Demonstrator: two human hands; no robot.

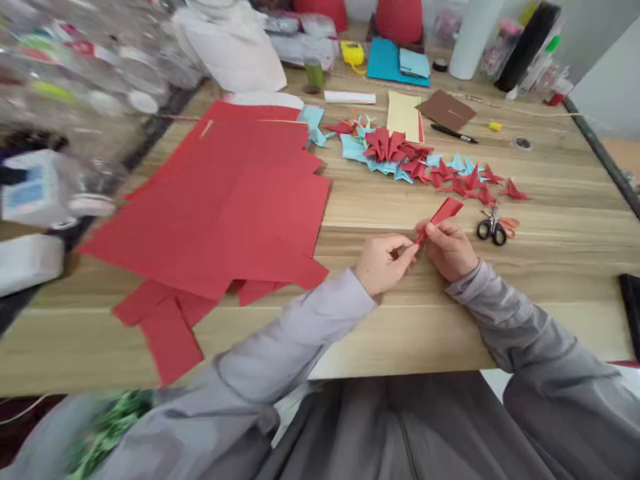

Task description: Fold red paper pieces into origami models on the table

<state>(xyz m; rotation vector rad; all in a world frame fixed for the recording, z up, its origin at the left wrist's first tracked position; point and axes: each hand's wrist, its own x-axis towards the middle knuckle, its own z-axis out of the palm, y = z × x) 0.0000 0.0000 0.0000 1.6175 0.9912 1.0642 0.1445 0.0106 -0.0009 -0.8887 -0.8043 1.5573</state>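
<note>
Item: red strip (445, 213), folded, being pinched at its lower end between my left hand (384, 263) and right hand (450, 250), both closing on it just above the table (550, 200). Lying nearby: scissors (493, 229) just right, folded pieces (425, 163) beyond, red sheets (225, 200) spreading left.

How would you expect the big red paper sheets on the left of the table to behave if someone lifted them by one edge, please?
The red paper sheets look thin and lie flat, so they would probably droop, feel light and slide apart, as they are loosely stacked. The folded red strip in both hands looks stiffer.
</note>
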